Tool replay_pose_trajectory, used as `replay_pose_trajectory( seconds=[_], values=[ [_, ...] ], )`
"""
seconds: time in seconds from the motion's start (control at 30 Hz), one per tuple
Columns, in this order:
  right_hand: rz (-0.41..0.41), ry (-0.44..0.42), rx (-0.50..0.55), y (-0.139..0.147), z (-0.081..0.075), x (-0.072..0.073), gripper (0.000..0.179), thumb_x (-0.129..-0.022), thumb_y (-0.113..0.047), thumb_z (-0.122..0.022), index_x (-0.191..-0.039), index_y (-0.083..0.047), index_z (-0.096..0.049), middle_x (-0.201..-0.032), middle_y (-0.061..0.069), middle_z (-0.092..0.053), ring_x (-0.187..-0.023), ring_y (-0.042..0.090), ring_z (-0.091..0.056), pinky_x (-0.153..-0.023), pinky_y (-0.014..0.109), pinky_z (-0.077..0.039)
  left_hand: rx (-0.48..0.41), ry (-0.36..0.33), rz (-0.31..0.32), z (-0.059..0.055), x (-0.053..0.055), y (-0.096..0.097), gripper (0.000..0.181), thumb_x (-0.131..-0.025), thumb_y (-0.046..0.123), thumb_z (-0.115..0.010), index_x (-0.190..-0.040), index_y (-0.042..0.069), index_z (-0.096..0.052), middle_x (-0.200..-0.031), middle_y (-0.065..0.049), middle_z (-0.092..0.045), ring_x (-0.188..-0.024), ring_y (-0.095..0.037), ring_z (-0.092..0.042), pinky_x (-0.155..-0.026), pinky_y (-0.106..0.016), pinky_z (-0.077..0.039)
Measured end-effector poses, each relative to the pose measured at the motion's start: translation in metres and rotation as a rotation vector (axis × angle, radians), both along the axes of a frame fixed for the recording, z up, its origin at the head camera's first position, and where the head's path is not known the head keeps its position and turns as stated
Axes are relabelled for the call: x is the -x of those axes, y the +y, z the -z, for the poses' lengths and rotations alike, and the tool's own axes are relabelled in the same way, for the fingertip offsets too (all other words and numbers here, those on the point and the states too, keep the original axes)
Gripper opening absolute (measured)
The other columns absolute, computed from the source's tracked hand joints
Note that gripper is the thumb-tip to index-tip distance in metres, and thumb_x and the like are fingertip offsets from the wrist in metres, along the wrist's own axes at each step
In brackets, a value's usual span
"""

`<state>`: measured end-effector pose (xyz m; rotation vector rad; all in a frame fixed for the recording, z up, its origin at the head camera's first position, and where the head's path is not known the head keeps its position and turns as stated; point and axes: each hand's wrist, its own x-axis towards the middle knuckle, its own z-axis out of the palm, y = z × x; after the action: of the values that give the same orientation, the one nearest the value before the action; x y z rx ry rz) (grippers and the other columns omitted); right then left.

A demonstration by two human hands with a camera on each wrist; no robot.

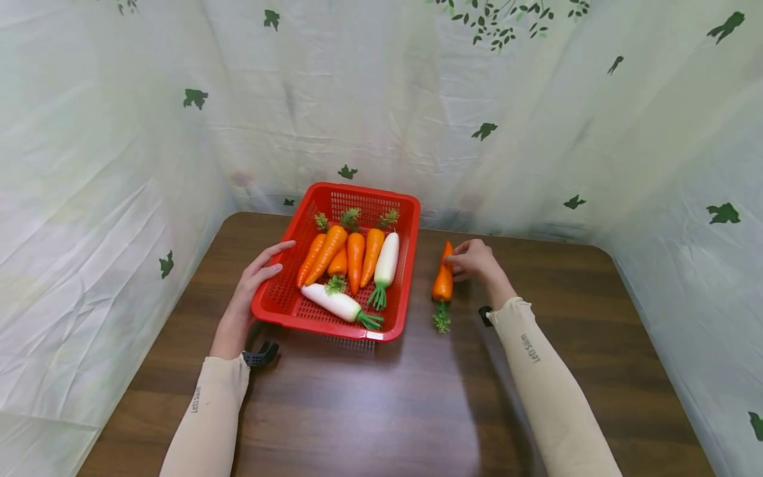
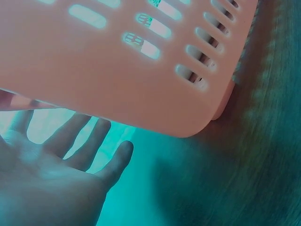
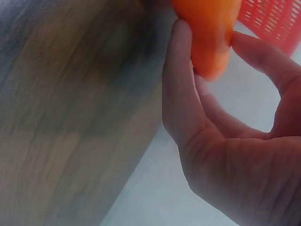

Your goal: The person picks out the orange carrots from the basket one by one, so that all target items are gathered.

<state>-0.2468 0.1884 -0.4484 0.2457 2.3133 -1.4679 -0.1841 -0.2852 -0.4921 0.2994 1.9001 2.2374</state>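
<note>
In the head view my right hand pinches an orange carrot between thumb and fingers, near its pointed end. The carrot's green leafy top points toward me. In the right wrist view, thumb and fingers sit on opposite sides of the carrot. A red plastic basket stands left of it, holding several carrots and two white radishes. My left hand is at the basket's left rim, fingers extended. In the left wrist view those fingers look fairly straight beside the basket's slotted wall.
Under everything lies a dark brown wooden table. A pale curtain printed with leaves hangs behind the table's back edge and along both sides. Each wrist bears a black strap.
</note>
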Motion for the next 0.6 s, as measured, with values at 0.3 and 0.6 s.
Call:
replay_pose_trajectory(
  seconds=[0.3,0.6],
  values=[
    [0.028,-0.002,-0.045,-0.0045,0.007,0.0002,0.042,-0.094,-0.009,-0.078,-0.124,0.008,-0.055,-0.104,0.02,-0.069,-0.071,0.013,-0.074,-0.088,0.049,-0.063,0.016,0.001,0.0,0.0015,-0.0002,-0.0011,0.052,-0.11,0.019,-0.045,-0.161,0.02,-0.041,-0.165,-0.005,-0.035,-0.144,-0.032,-0.04,-0.1,-0.034,-0.059],
    [0.029,-0.004,-0.087,-0.0032,0.0071,-0.002,0.046,-0.095,-0.017,-0.08,-0.126,0.008,-0.057,-0.109,0.023,-0.07,-0.092,0.029,-0.077,-0.091,0.048,-0.063,0.018,0.0,-0.008,0.0011,-0.0002,0.0,0.051,-0.11,0.02,-0.045,-0.161,0.02,-0.042,-0.166,-0.004,-0.034,-0.145,-0.032,-0.038,-0.101,-0.034,-0.059]
  ],
)
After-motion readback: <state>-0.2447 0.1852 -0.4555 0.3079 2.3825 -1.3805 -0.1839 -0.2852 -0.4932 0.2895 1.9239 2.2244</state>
